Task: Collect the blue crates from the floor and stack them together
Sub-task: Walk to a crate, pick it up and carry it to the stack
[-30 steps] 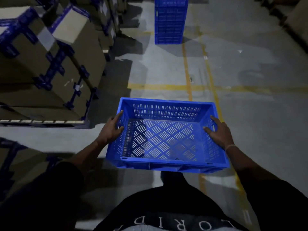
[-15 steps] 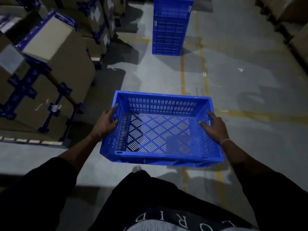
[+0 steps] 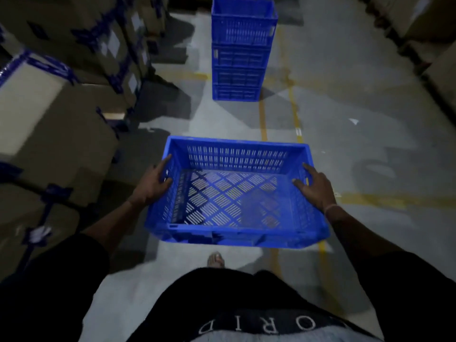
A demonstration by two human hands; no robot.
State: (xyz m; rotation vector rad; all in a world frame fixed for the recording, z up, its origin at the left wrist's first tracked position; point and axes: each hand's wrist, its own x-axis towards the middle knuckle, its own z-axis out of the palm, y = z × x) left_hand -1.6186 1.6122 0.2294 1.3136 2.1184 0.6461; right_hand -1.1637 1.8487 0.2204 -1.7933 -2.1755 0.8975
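Gripping blue crate (image 3: 237, 193) btwn left hand (image 3: 153, 183), right hand (image 3: 314, 187).

The room was dim. Pale light fell on the floor (image 3: 345, 99), where hard-edged shadows lay beside the stack (image 3: 240, 50) and boxes (image 3: 49, 124). Corners sank to black, edges bowed outward, and the left-hand boxes were smeared with blur.
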